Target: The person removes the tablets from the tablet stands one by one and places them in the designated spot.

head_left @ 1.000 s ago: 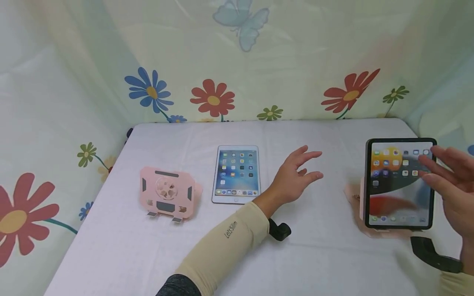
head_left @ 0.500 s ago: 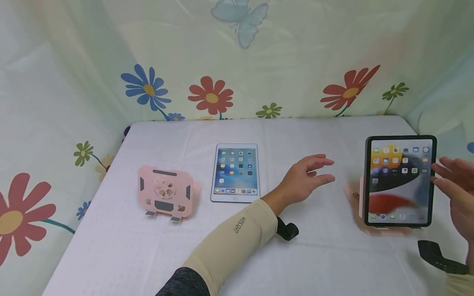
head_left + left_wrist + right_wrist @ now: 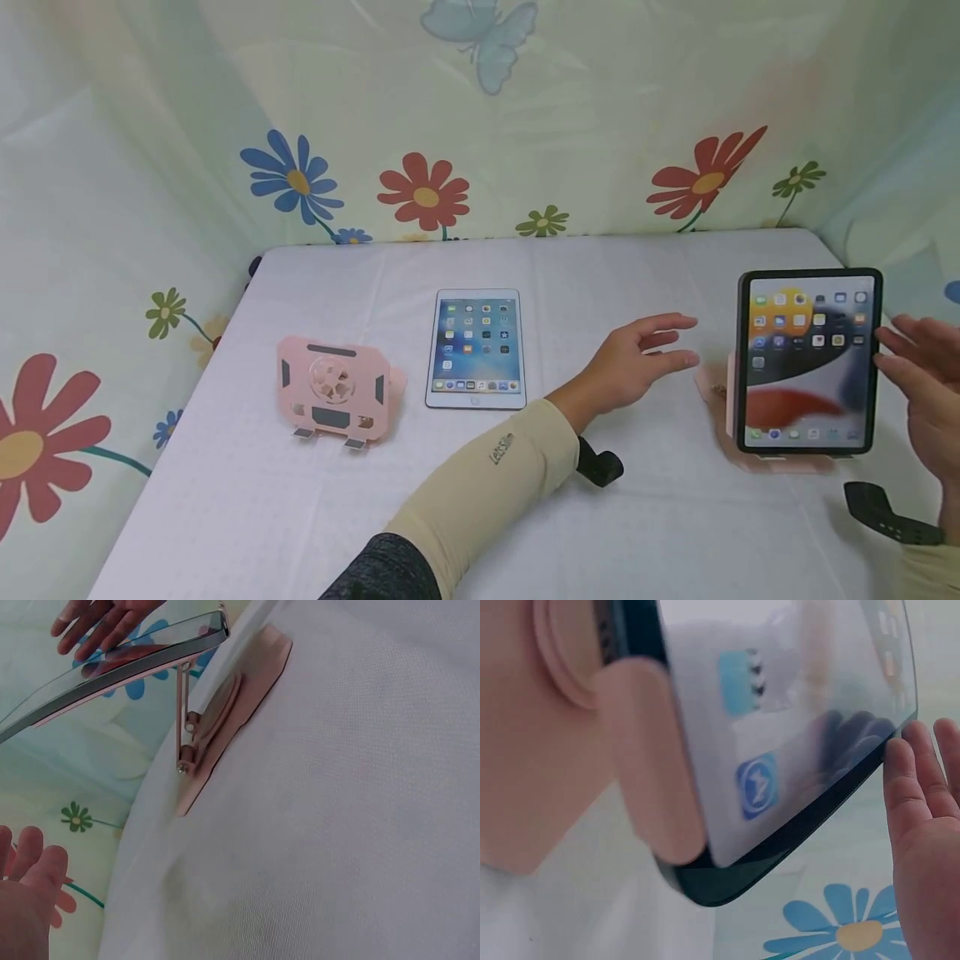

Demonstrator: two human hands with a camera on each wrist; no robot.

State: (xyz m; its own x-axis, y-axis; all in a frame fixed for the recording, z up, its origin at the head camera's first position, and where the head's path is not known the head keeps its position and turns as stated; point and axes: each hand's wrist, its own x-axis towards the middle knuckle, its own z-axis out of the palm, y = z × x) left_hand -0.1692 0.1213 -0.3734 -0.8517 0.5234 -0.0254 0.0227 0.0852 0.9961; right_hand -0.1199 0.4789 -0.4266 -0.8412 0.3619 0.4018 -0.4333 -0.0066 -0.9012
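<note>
A large tablet (image 3: 802, 400) with a black frame and lit screen leans upright on a pink folding stand (image 3: 247, 690) at the right of the table. My right hand (image 3: 926, 392) is beside the tablet's right edge, fingers extended. Its fingertips (image 3: 900, 754) are at that edge; whether they touch it I cannot tell. My left hand (image 3: 637, 354) hovers to the left of the tablet, apart from it, holding nothing. Its fingers reach rightward, and the thumb is apart from them. The left wrist view shows the stand's hinged arms between its base and the tablet.
A smaller white tablet (image 3: 476, 350) lies screen up at mid-table. Left of it a second pink stand (image 3: 333, 387) is propped up, with small support lips at its lower edge. A flowered curtain (image 3: 585, 125) hangs behind the white-covered table (image 3: 262, 517).
My left hand has moved rightward toward the large tablet. My right hand has drawn back from over the screen to its right edge. The tablets and stands stay in place.
</note>
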